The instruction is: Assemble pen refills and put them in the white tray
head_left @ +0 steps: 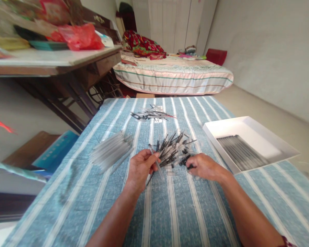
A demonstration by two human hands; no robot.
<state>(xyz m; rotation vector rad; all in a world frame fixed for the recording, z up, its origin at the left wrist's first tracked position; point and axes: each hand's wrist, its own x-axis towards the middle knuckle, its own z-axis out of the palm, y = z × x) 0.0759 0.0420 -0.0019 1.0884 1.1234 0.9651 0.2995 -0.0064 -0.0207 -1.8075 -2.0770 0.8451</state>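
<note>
My left hand (141,166) is closed around a clear pen barrel (155,158) that sticks up and to the right of its fingers. My right hand (204,167) pinches a small black part (190,167) at the near edge of a heap of black pen refills and caps (173,149). Both hands rest on the blue striped tablecloth (170,206), a short gap between them. A bundle of clear barrels (110,151) lies to the left of my left hand.
A white tray (249,132) holding a row of finished dark pens (237,152) sits at the right edge. A smaller pile of parts (151,115) lies farther back. A wooden table (54,61) stands left, a bed (175,75) behind.
</note>
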